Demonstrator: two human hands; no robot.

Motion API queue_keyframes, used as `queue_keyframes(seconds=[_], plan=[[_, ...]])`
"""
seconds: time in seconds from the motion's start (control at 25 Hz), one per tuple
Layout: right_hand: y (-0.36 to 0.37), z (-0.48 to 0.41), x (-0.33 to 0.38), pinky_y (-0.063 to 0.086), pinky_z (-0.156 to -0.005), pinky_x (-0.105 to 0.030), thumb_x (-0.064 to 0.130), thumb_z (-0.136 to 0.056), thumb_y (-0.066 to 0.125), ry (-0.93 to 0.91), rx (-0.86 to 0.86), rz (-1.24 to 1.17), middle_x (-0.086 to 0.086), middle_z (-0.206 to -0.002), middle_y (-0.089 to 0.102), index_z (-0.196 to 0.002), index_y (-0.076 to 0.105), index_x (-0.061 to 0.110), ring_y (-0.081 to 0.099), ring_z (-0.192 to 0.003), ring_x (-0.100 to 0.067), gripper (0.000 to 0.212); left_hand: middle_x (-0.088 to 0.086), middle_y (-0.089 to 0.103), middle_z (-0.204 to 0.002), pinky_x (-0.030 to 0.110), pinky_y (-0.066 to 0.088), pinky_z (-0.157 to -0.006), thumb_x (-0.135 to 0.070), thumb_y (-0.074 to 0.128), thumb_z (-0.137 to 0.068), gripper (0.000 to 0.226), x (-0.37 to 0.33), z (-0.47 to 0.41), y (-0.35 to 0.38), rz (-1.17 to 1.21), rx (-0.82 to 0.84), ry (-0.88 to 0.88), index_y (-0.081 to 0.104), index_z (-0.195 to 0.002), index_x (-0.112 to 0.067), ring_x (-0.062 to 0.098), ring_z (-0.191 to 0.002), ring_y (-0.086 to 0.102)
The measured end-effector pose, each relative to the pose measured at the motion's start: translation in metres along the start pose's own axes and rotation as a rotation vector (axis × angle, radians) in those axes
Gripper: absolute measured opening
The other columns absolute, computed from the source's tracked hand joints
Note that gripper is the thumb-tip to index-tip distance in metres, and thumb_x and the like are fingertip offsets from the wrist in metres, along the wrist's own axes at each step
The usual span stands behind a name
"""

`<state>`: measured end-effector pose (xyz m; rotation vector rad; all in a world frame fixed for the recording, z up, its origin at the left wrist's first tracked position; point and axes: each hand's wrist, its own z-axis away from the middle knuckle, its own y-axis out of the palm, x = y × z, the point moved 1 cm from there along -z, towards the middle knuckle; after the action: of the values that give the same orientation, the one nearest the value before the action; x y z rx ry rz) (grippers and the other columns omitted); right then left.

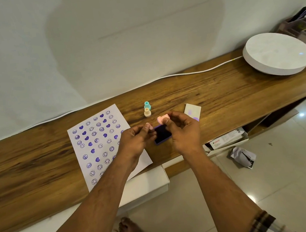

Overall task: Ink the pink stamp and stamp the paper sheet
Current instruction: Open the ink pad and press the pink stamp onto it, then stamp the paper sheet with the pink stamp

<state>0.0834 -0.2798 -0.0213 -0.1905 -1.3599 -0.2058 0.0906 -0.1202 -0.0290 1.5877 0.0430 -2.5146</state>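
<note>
Dozens of purple hearts and smiley faces already cover the paper sheet (pixel 97 142) on the table (pixel 29 169), so much stamping is done, though bare paper remains near its lower edge. The right hand (pixel 183 129) pinches the pink stamp (pixel 162 119) just above the open ink pad (pixel 162 134), apparently about to ink it; the left hand (pixel 137 139) is loosely curled beside the pad, its grip perhaps on a small pink piece, I cannot tell

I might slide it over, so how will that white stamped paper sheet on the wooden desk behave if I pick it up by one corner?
The white stamped paper sheet looks thin and lies flat, so it would probably flop and feel very light. Its near corner overhangs the wooden desk, so a push could slide it off.
</note>
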Motion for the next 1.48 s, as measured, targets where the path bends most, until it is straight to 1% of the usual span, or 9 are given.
queue_keyframes(seconds=[0.12,0.28,0.44,0.6,0.76,0.88,1.08,1.28,1.48], plan=[[-0.009,-0.005,-0.006,0.045,-0.073,-0.002,0.026,-0.097,0.076,-0.120,-0.077,0.301,0.014,-0.116,0.072,-0.113,0.075,0.037,0.062,-0.103,0.008,0.020,0.003,0.078,-0.111,0.035,0.060,-0.091,-0.026,0.068,-0.097,0.017,0.010,-0.016,-0.011,-0.169,-0.168,0.050,0.075,-0.112,-0.021,0.017,-0.102,0.074],[-0.006,-0.008,-0.016,0.052,-0.089,-0.035,0.030,-0.102,0.069,-0.268,-0.034,0.745,0.002,-0.125,0.075,-0.127,0.074,0.029,0.058,-0.123,-0.020,0.025,-0.003,0.075,-0.118,0.042,0.056,-0.099,-0.033,0.068,-0.097,0.026,0.016,-0.030,-0.011,-0.187,-0.191,0.067,0.071,-0.120,-0.023,0.016,-0.112,0.069],[0.003,-0.019,-0.022,0.050,-0.097,-0.043,0.030,-0.103,0.067,-0.309,0.011,0.912,0.003,-0.130,0.074,-0.134,0.070,0.029,0.052,-0.129,-0.023,0.031,-0.009,0.072,-0.117,0.030,0.055,-0.086,-0.038,0.068,-0.096,0.009,0.023,-0.037,-0.009,-0.253,-0.196,0.085,0.069,-0.105,-0.036,0.014,-0.114,0.065],[0.007,-0.023,-0.032,0.049,-0.093,-0.044,0.031,-0.103,0.066,-0.301,0.037,1.019,0.001,-0.128,0.075,-0.133,0.071,0.029,0.052,-0.125,-0.026,0.030,-0.009,0.072,-0.121,0.033,0.055,-0.092,-0.040,0.067,-0.096,0.007,0.028,-0.041,-0.013,-0.259,-0.180,0.095,0.067,-0.103,-0.040,0.013,-0.115,0.065],[0.014,-0.022,-0.036,0.050,-0.087,-0.048,0.023,-0.097,0.073,-0.401,-0.024,1.070,-0.005,-0.117,0.079,-0.122,0.076,0.020,0.056,-0.115,-0.032,0.025,-0.008,0.072,-0.123,0.041,0.056,-0.099,-0.036,0.065,-0.098,0.014,0.032,-0.044,-0.015,-0.286,-0.171,0.109,0.068,-0.111,-0.035,0.012,-0.116,0.065],[0.018,-0.023,-0.038,0.048,-0.086,-0.047,0.021,-0.092,0.078,-0.420,-0.018,1.118,-0.006,-0.115,0.079,-0.119,0.076,0.018,0.056,-0.114,-0.034,0.027,-0.007,0.073,-0.123,0.036,0.057,-0.095,-0.034,0.064,-0.099,0.025,0.031,-0.044,-0.014,-0.308,-0.156,0.117,0.069,-0.122,-0.027,0.012,-0.115,0.066],[0.015,-0.025,-0.040,0.045,-0.086,-0.044,0.026,-0.096,0.074,-0.392,-0.012,1.095,-0.004,-0.117,0.078,-0.120,0.075,0.021,0.054,-0.117,-0.030,0.024,-0.011,0.070,-0.118,0.017,0.046,-0.074,-0.032,0.063,-0.100,0.021,0.021,-0.036,-0.013,-0.366,-0.143,0.161,0.068,-0.120,-0.028,0.005,-0.107,0.062],[0.021,-0.014,-0.025,0.051,-0.079,-0.030,0.036,-0.098,0.074,-0.307,-0.068,0.571,0.007,-0.112,0.071,-0.121,0.073,0.026,0.062,-0.102,-0.011,0.025,-0.006,0.077,-0.115,0.028,0.056,-0.090,-0.023,0.065,-0.099,0.014,0.001,-0.017,-0.069,-0.124,-0.222,0.245,0.067,-0.112,-0.030,0.010,-0.108,0.072],[0.066,0.055,-0.039,0.059,-0.074,-0.029,0.033,-0.096,0.078,-0.347,0.345,0.464,0.014,-0.107,0.072,-0.124,0.074,0.032,0.065,-0.093,-0.005,0.028,0.015,0.074,-0.112,0.038,0.057,-0.094,-0.013,0.061,-0.101,0.024,0.025,0.007,-0.170,0.132,-0.451,0.252,0.061,-0.123,-0.003,0.019,-0.099,0.074]])
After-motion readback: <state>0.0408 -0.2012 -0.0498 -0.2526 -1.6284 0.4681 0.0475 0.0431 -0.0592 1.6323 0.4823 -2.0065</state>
